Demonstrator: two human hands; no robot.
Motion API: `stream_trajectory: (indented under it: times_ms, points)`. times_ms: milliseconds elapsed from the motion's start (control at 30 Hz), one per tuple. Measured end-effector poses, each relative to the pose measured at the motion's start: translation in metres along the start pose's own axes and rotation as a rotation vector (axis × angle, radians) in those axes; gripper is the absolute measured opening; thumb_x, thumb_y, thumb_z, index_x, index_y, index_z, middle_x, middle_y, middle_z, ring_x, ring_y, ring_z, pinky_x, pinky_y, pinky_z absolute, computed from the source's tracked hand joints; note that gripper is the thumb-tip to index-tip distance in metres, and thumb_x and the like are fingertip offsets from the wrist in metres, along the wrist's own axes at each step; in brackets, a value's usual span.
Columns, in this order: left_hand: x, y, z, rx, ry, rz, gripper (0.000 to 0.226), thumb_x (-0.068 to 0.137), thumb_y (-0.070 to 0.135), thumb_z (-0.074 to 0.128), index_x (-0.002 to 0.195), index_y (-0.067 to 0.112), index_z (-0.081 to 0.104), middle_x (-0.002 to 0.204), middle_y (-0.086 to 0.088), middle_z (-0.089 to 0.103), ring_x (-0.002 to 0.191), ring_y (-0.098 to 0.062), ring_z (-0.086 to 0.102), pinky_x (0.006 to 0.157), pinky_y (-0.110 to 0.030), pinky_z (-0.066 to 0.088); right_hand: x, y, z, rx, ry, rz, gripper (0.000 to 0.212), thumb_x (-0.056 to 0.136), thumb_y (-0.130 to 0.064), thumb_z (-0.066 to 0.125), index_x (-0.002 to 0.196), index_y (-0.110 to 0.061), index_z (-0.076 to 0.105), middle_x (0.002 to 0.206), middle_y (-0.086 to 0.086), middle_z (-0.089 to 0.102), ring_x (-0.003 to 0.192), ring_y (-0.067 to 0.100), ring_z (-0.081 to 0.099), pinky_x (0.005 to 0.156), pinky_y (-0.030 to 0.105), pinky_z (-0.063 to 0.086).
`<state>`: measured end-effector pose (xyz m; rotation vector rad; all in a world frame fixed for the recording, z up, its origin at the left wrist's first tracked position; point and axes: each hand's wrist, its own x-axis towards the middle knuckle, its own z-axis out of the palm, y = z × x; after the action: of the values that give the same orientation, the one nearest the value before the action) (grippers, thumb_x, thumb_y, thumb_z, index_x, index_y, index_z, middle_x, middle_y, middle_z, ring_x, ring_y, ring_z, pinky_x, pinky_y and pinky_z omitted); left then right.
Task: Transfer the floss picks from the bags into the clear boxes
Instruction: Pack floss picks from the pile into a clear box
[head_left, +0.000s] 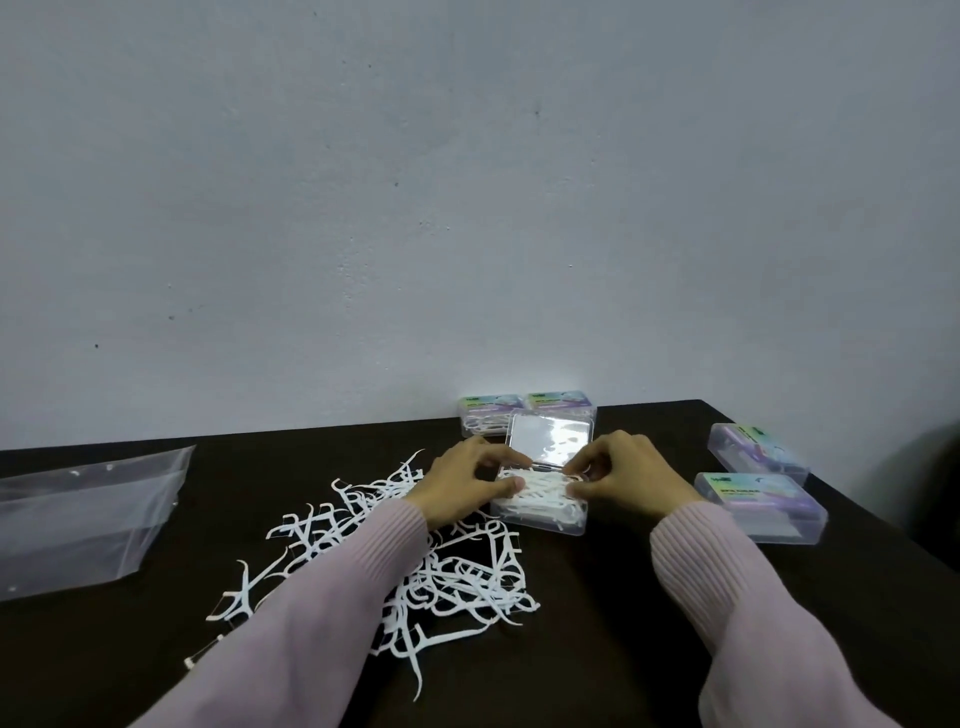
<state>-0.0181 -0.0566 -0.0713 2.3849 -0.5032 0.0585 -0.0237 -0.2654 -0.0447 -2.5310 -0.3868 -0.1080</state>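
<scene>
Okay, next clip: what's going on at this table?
A person in pink sleeves is packing floss picks into an open clear box at the middle of the dark table. The left hand and right hand are both at the box, fingers curled over the picks inside; its lid stands open behind. A loose pile of floss picks lies in front, partly under the left forearm. An empty-looking clear bag lies at the left. Two closed boxes sit by the wall and two more at the right.

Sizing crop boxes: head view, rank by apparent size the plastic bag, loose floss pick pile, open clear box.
1. Loose floss pick pile, widest spread, partly under sleeves.
2. Plastic bag, cut off at the frame edge, so the order against the pile is unsure.
3. Open clear box, clearly smallest.
</scene>
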Motion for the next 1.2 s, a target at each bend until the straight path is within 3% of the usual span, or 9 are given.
stream_trajectory:
  times_ms: [133, 433, 633, 733, 833, 967, 1067, 1133, 1200]
  points:
    - [0.000, 0.002, 0.000, -0.026, 0.021, -0.008, 0.027, 0.086, 0.039, 0.063, 0.113, 0.036, 0.063, 0.111, 0.007, 0.053, 0.107, -0.011, 0.051, 0.099, -0.037, 0.043, 0.000, -0.002, 0.000, -0.008, -0.007, -0.030, 0.026, 0.079, -0.017, 0.072, 0.105, -0.014, 0.069, 0.094, -0.005, 0.055, 0.073, 0.002, 0.050, 0.065, 0.011, 0.041]
    - [-0.001, 0.005, 0.003, -0.024, 0.040, -0.018, 0.028, 0.083, 0.038, 0.066, 0.111, 0.032, 0.064, 0.094, 0.013, 0.047, 0.095, -0.008, 0.049, 0.088, -0.027, 0.042, 0.001, 0.000, -0.001, 0.040, -0.037, -0.028, 0.019, 0.080, -0.014, 0.071, 0.098, -0.019, 0.071, 0.096, -0.004, 0.061, 0.080, 0.003, 0.054, 0.071, 0.014, 0.041]
    - [-0.002, 0.004, 0.001, -0.062, 0.021, -0.012, 0.023, 0.094, 0.034, 0.051, 0.114, 0.031, 0.063, 0.110, 0.007, 0.058, 0.103, -0.010, 0.054, 0.096, -0.031, 0.043, 0.000, 0.004, -0.002, 0.019, 0.012, -0.051, 0.013, 0.083, -0.007, 0.067, 0.092, -0.015, 0.072, 0.097, 0.000, 0.066, 0.087, 0.006, 0.057, 0.076, 0.014, 0.043]
    - [-0.001, 0.001, -0.002, -0.025, 0.024, -0.015, 0.023, 0.096, 0.031, 0.050, 0.115, 0.032, 0.063, 0.119, 0.007, 0.062, 0.111, -0.010, 0.054, 0.106, -0.043, 0.036, 0.000, 0.004, -0.001, 0.009, 0.026, -0.043, 0.011, 0.080, -0.010, 0.070, 0.088, -0.017, 0.072, 0.088, -0.004, 0.064, 0.079, 0.004, 0.056, 0.074, 0.015, 0.045]
    - [-0.002, -0.001, -0.004, -0.013, 0.040, -0.022, 0.020, 0.095, 0.033, 0.049, 0.109, 0.039, 0.064, 0.119, 0.013, 0.062, 0.114, -0.009, 0.054, 0.109, -0.052, 0.028, 0.000, 0.002, -0.003, 0.016, 0.056, -0.065, 0.011, 0.080, -0.008, 0.069, 0.087, -0.016, 0.072, 0.078, -0.008, 0.060, 0.071, 0.001, 0.054, 0.063, 0.009, 0.040]
    - [-0.008, 0.001, -0.011, -0.019, 0.057, -0.010, 0.022, 0.094, 0.034, 0.051, 0.095, 0.054, 0.059, 0.111, 0.019, 0.059, 0.113, -0.008, 0.053, 0.109, -0.058, 0.025, -0.001, -0.002, -0.002, 0.006, 0.053, -0.080, 0.015, 0.081, -0.005, 0.067, 0.084, -0.018, 0.073, 0.079, -0.005, 0.064, 0.071, 0.002, 0.057, 0.069, 0.015, 0.045]
    - [-0.016, 0.002, -0.017, -0.018, 0.046, -0.002, 0.023, 0.094, 0.030, 0.053, 0.098, 0.051, 0.060, 0.110, 0.018, 0.058, 0.110, -0.007, 0.055, 0.107, -0.050, 0.032, -0.002, -0.009, 0.000, 0.009, 0.067, -0.105, 0.014, 0.081, -0.007, 0.067, 0.084, -0.019, 0.073, 0.080, -0.006, 0.065, 0.070, 0.001, 0.056, 0.069, 0.013, 0.044]
    - [-0.023, 0.002, -0.020, -0.018, 0.027, 0.006, 0.021, 0.094, 0.024, 0.054, 0.105, 0.040, 0.063, 0.112, 0.011, 0.058, 0.108, -0.008, 0.055, 0.099, -0.032, 0.041, -0.004, -0.019, 0.003, 0.026, 0.041, -0.162, 0.013, 0.082, -0.007, 0.066, 0.087, -0.017, 0.073, 0.078, -0.009, 0.064, 0.068, -0.001, 0.054, 0.063, 0.008, 0.042]
    - [-0.032, 0.001, -0.024, 0.004, 0.008, 0.011, 0.020, 0.094, 0.023, 0.054, 0.110, 0.031, 0.064, 0.113, 0.008, 0.057, 0.106, -0.005, 0.053, 0.089, -0.020, 0.039, -0.007, -0.030, 0.008, 0.042, -0.012, -0.234, 0.012, 0.082, -0.008, 0.066, 0.089, -0.016, 0.073, 0.081, -0.009, 0.064, 0.069, -0.001, 0.054, 0.061, 0.006, 0.041]
